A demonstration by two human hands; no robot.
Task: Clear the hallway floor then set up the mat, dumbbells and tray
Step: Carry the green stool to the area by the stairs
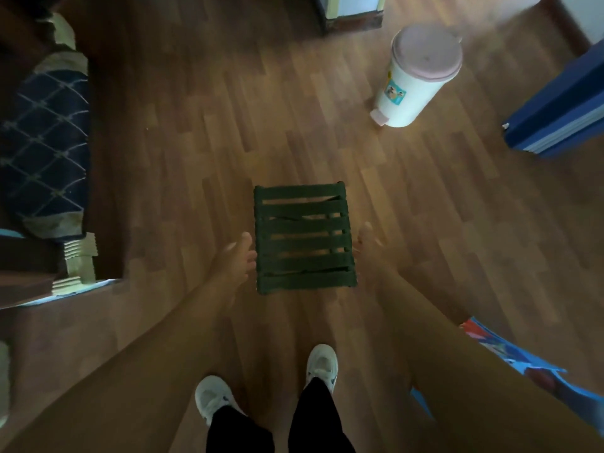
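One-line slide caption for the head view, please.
Standing person's left hand and right hand flank a green slatted stool on the wood floor, white pedal bin beyond.

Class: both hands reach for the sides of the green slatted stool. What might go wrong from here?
Some slats of the green stool look cracked, so one may give way or pinch as the left hand and right hand lift it. The white shoes stand close by: if it slips, it could land on a foot.

Home hallway — wood-laminate floor, pedal bin, patterned bedding
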